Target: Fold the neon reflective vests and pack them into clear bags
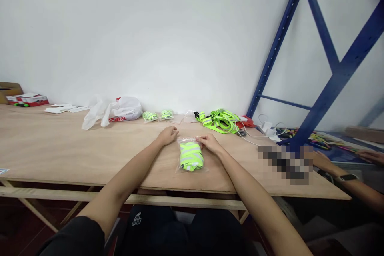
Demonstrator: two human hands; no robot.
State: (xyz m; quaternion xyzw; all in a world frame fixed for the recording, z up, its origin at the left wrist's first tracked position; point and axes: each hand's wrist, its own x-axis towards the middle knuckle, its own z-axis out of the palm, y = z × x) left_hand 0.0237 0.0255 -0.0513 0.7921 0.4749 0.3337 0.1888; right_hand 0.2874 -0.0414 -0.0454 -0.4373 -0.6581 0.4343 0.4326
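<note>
A clear zip bag (183, 168) lies in front of me on the wooden table. Inside it is a folded neon-yellow reflective strap (191, 155) with silver-grey stripes. My right hand (209, 143) is closed, with thumb and fingers pinching the bag's top right corner. To the left of the bag's top edge, my left hand (168, 135) rests low over the table, apart from the bag. Its fingers are loosely stretched out and I see nothing in them.
Two packed neon bundles (166, 114) lie by the wall, beside a white plastic bag (127, 108). A pile of loose reflective straps (223, 121) and a white cable (247, 139) are at the back right. Past the blue rack post (318, 108), another person's arm (351, 178) reaches in.
</note>
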